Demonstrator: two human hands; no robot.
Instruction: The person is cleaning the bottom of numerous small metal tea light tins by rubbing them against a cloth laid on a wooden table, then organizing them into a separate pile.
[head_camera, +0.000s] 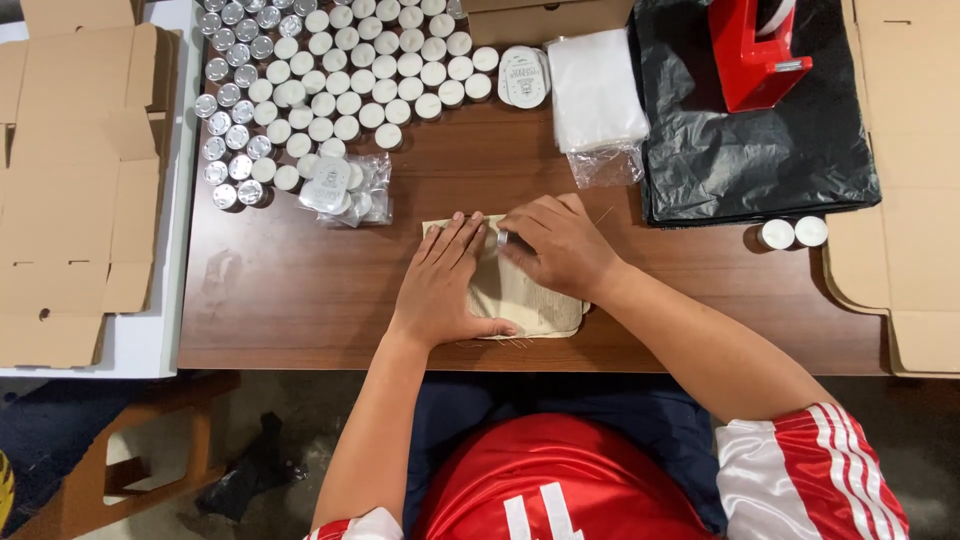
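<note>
Left hand (440, 285) flat, fingers spread, pinning beige cloth pouch (525, 300) at desk's (300, 280) near edge — steadying it. Right hand (560, 245) pinched on small tealight (503, 239) at pouch mouth; tealight rows (340, 80) far left.

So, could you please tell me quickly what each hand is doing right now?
Left hand: open, pressed flat on the beige pouch.
Right hand: fingers curled on the pouch's top edge; a grip cannot be told.

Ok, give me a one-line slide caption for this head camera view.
Left hand and right hand press a beige cloth pouch beside rows of tealight candles.
</note>
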